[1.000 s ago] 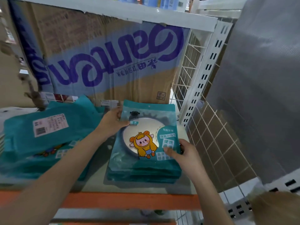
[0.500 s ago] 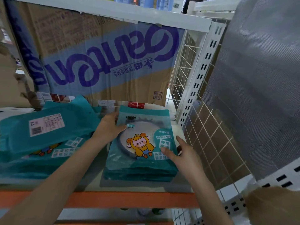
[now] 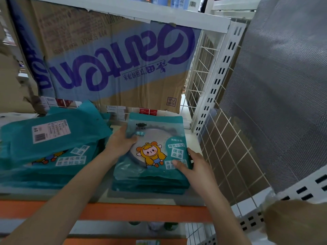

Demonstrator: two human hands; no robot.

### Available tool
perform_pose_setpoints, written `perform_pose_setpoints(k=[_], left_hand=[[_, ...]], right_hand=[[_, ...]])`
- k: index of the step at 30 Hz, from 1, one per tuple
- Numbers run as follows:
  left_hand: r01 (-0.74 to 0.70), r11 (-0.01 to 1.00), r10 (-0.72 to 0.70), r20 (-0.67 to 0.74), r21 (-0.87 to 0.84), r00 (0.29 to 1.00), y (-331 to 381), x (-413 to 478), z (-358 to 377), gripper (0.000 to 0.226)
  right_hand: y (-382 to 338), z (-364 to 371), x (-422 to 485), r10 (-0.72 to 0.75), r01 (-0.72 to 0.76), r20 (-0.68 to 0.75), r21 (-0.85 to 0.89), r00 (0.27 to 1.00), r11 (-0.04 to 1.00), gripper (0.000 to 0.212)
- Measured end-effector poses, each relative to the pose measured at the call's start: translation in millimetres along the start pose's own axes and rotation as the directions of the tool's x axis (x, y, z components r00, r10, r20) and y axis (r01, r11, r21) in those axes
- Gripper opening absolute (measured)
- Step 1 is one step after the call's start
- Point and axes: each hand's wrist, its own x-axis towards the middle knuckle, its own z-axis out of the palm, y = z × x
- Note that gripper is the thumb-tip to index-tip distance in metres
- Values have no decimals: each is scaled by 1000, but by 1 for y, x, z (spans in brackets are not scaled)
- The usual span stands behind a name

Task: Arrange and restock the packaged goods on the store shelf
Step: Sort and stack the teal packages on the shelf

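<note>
Two piles of teal mirror packets lie on the shelf [image 3: 193, 140]. At far left we see the loose pile [image 3: 53, 147], slumped and fanned, one pouch turned barcode side up. Next, the left hand [image 3: 120, 144] grips the upper left edge of the top packet [image 3: 155, 149], thumb laid over its face and the other fingers apparently tucked beneath, though the pouch hides them. That packet sits face up on the neat stack [image 3: 150, 184], near the shelf's front right corner, below the upside-down cardboard box [image 3: 115, 59]. The right hand [image 3: 192, 167] pinches the packet's lower right corner, thumb on the printed front, fingers curled round the right edge. Beyond it stands the wire side panel [image 3: 230, 147].

We judge the packet light and its glossy film slippery and floppy, with a stiff round mirror inside that is likely to crack if dropped or flexed. The sealed margins at opposite corners, where both hands are now, look the safest hold; we would keep it flat and stay off the disc's face.

Half a second earlier the right hand lay open against the right edge, fingers spread; it has now closed on the corner. The left hand keeps its place, and the stack has not moved on the shelf.
</note>
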Motion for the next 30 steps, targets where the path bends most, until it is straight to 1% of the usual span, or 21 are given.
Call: perform_pose_setpoints(k=[5,13,15,16,18,19,20,22,25,28,30], left_hand=[[0,1000,0,9,-14,1000,1,-3,-1,44],[8,999,-6,38,-50,999,1,-9,0,49],[-10,998,13,50,-60,999,4,-11,-2,49],[-28,997,32,58,-76,998,5,-12,-4,49],[-107,989,113,63,-99,992,8,-15,-9,50],[-165,982,172,64,-95,983,12,-18,-14,52],[-219,972,225,70,-83,972,15,-19,-22,53],[-333,943,334,64,-24,941,20,-18,-42,59],[-451,886,444,87,104,892,12,-7,-85,64],[-468,845,452,124,257,883,-15,4,-131,61],[-435,839,413,136,328,900,-37,12,-160,60]], right_hand=[[1,1,-1,-5,5,-2,17,1000,1000,45],[-3,1,-6,25,-25,-4,22,1000,999,45],[-7,-2,-7,38,-38,0,-6,999,999,52],[-10,-4,-7,47,-47,-7,-39,999,998,59],[-19,-9,-9,54,-61,-83,-79,995,995,74],[-24,-11,-9,34,-46,-134,-86,990,995,76],[-32,-12,-9,4,-21,-175,-96,985,995,72],[-48,-7,-7,-56,25,-197,-156,979,987,62],[-76,9,-2,-117,74,-177,-231,977,970,62],[-106,30,1,-169,125,-187,-225,968,966,57],[-124,46,3,-186,142,-180,-232,966,962,57]])
